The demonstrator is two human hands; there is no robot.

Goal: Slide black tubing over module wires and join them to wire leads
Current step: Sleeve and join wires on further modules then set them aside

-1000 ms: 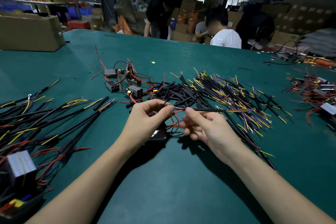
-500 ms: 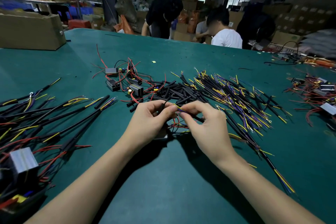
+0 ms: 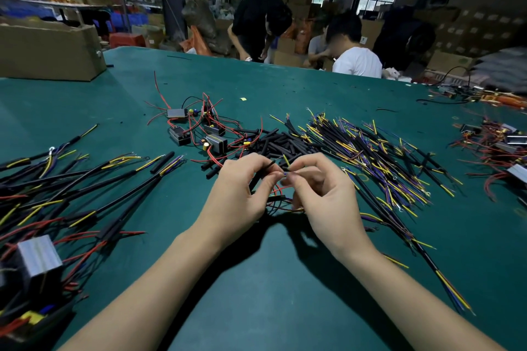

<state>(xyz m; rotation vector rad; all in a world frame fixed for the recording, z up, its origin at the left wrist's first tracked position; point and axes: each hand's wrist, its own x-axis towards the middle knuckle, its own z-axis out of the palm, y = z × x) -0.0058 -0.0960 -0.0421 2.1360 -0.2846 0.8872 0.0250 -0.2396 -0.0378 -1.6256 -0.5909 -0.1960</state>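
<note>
My left hand point(image 3: 242, 188) and my right hand point(image 3: 322, 194) meet fingertip to fingertip above the green table. The left hand pinches a short black tube point(image 3: 268, 166) with thin module wires. The right hand pinches the stripped ends of a wire lead point(image 3: 286, 159), whose yellow tip sticks up between the hands. Red and black module wires point(image 3: 278, 202) loop beneath the hands; the module itself is hidden. Behind my hands lies a pile of short black tubing pieces point(image 3: 281, 144). A spread of black, yellow and purple wire leads point(image 3: 379, 162) lies to the right.
Small modules with red wires point(image 3: 199, 128) lie behind my left hand. Joined black cable assemblies point(image 3: 85, 188) and a silver module point(image 3: 40, 255) fill the left. More modules point(image 3: 502, 148) sit at far right. A cardboard box point(image 3: 48, 51) stands back left. People work beyond the table's far edge.
My right hand drew the lead in from the right pile and closed up to the left hand. Both hands now pinch the wire ends together at one spot.
</note>
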